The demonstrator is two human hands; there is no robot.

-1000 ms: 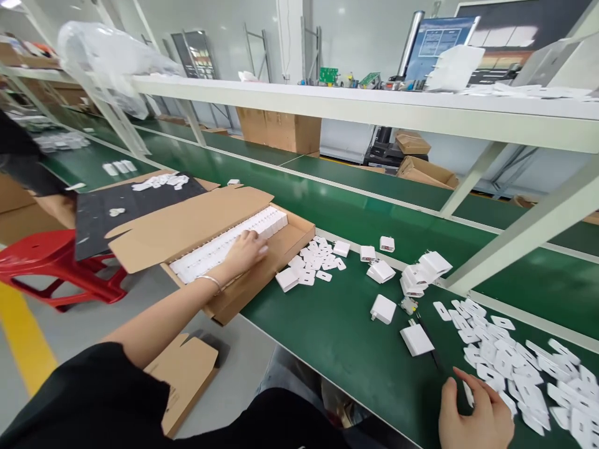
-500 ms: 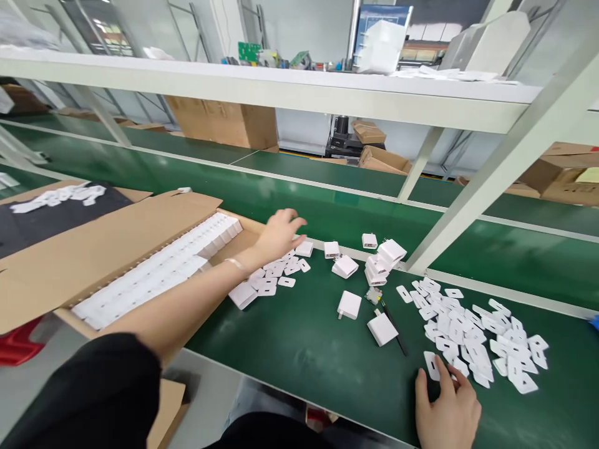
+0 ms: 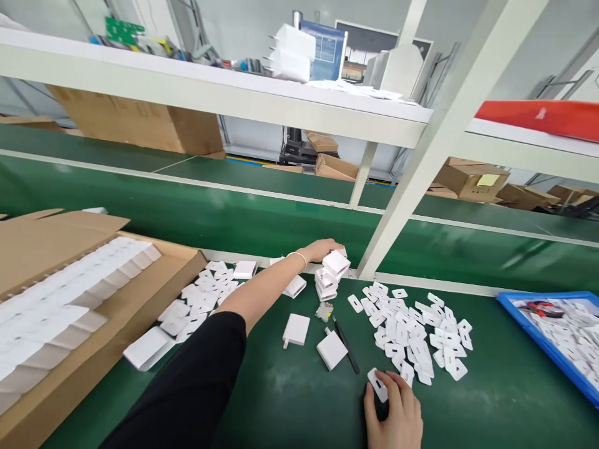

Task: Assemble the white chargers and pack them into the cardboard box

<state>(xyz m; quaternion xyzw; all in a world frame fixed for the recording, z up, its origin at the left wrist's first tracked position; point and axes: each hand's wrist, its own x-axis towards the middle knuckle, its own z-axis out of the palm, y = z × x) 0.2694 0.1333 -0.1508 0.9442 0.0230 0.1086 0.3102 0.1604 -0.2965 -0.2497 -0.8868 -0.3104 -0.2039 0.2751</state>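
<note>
My left hand [image 3: 322, 249] reaches across the green belt [image 3: 290, 399] to its far edge. Its fingers curl down over a white charger [image 3: 342, 252] beside a small stack of chargers [image 3: 330, 275]. My right hand [image 3: 394, 413] rests on the belt near me, thumb and fingers pinching a flat white plastic tab [image 3: 377, 383] at the near edge of a spread pile of the same tabs [image 3: 412, 324]. Two single chargers [image 3: 296, 329] [image 3: 332, 349] lie between my arms.
An open cardboard box [image 3: 140, 305] with rows of white chargers sits at the left, more tabs [image 3: 206, 299] beside it. A black pen [image 3: 346, 352] lies by the chargers. A blue tray [image 3: 515, 312] is at the right. A slanted white frame post [image 3: 421, 156] and shelf [image 3: 210, 93] stand over the belt.
My left hand left the cardboard box and swung right to the chargers at the belt's far edge. My right hand slid onto a tab and pinched it. The view turned right.
</note>
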